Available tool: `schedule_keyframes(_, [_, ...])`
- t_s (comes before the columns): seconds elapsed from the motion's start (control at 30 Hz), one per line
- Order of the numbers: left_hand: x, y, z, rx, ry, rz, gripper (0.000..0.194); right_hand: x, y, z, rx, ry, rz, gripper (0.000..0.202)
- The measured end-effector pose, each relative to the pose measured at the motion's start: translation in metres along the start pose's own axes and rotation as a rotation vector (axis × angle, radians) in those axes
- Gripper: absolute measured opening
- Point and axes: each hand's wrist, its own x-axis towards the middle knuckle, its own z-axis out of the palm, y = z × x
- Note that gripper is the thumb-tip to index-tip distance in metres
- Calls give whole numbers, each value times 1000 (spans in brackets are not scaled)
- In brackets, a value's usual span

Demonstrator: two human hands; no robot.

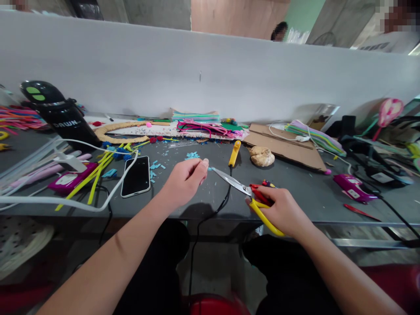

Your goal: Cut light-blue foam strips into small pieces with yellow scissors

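Observation:
My right hand is wrapped round the red and yellow handles of a pair of scissors. The blades point up and left, with their tips close to my left hand. My left fingers are pinched together, and a tiny light blue piece shows between them and the blade tips. What else the pinch holds is hidden. Small cut light blue pieces lie scattered left of my left hand, with another little pile just behind it.
A phone, yellow strips and a black bottle are on the left. A yellow tool with a black cord, a whitish-brown lump, cardboard and a purple device lie behind and right. A grey partition stands behind.

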Motion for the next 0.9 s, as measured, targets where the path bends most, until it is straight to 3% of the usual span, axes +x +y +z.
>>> schedule_keyframes(0.7, [-1, 0, -2, -38, -21, -13, 44, -1, 0, 0, 20, -19, 6, 8])
schedule_keyframes(0.9, [0, -1, -1, -120, -23, -40, 45, -2, -2, -1, 45, -28, 6, 20])
